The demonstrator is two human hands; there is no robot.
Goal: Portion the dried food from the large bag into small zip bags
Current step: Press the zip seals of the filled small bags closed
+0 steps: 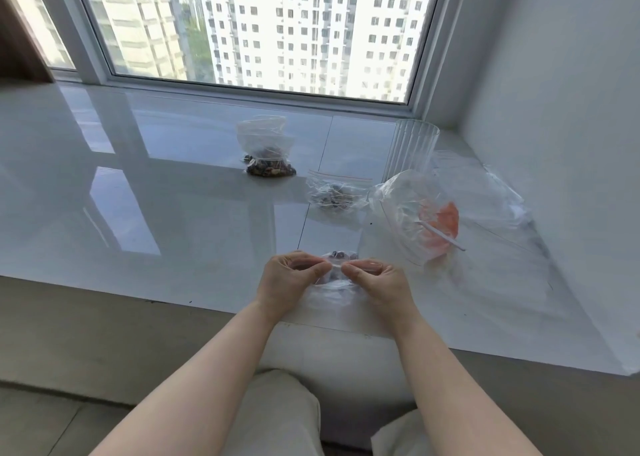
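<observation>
Just now a small zip bag (334, 282) is held above the near edge of the white ledge (173, 213), its top strip pinched between thumb and fingers of the left hand (289, 279) and the right hand (375, 282), dark dried pieces visible inside. Thin, limp and slippery film is to be expected, so it is probably best gripped along the stiffer zip strip. Farther off, the large bag (266, 150) and a filled small bag (334, 194) are seen, well apart.
</observation>
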